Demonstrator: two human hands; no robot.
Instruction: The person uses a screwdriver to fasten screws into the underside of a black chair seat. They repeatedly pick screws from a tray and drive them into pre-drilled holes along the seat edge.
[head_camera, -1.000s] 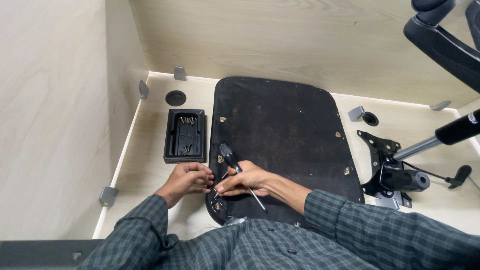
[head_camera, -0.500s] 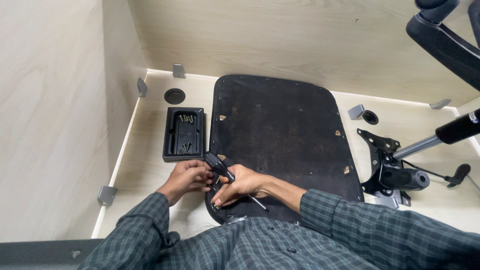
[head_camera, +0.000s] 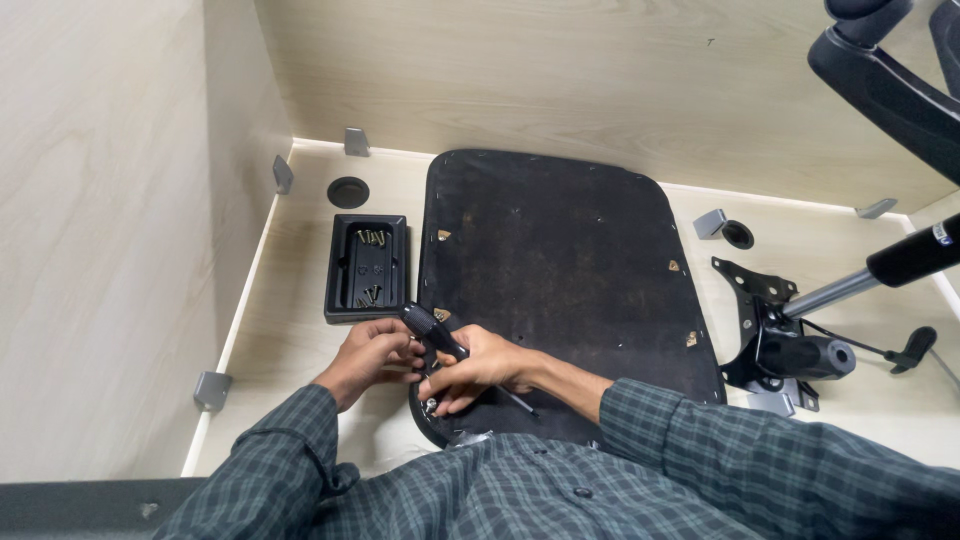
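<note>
Gripping a black-handled screwdriver (head_camera: 437, 334) at lower centre, the right hand (head_camera: 478, 368) curls shut; left hand (head_camera: 372, 354) fingers pinch near its handle beside the black seat base (head_camera: 560, 270).

Bright, even light from above, soft and without glare. Faint shadows gather under the hands near lower centre. Focus is sharp throughout; the wide lens bends walls slightly at the frame edges.

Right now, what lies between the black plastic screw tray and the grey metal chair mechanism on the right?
In the head view, the black chair seat base lies flat between the tray and the mechanism.
</note>
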